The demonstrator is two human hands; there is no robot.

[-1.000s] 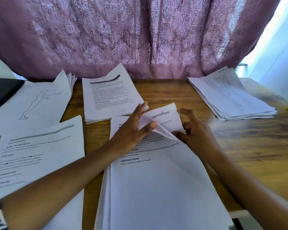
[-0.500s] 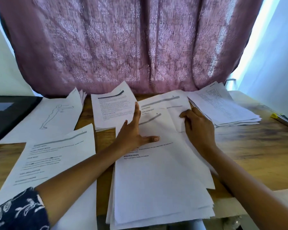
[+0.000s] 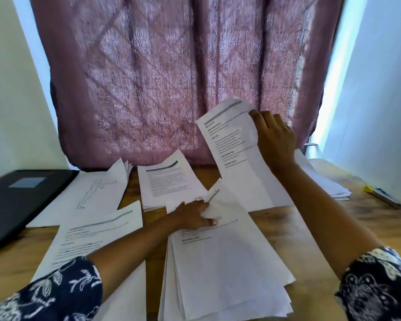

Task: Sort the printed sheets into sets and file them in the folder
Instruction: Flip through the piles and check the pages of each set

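The right hand (image 3: pixel 274 137) pinches the top edge of one thin white sheet (image 3: pixel 232 144) and holds it up, bent, in front of the pink flowery curtain (image 3: pixel 171 89). The left hand (image 3: pixel 192 214) rests on the big messy pile (image 3: pixel 218 262) on the brown wooden table (image 3: pixel 368 223). Its fingers are hidden under a curled page (image 3: pixel 210 206), so I cannot tell if it grips. The flat black folder (image 3: pixel 21 200) lies far left. The print is too blurry to read
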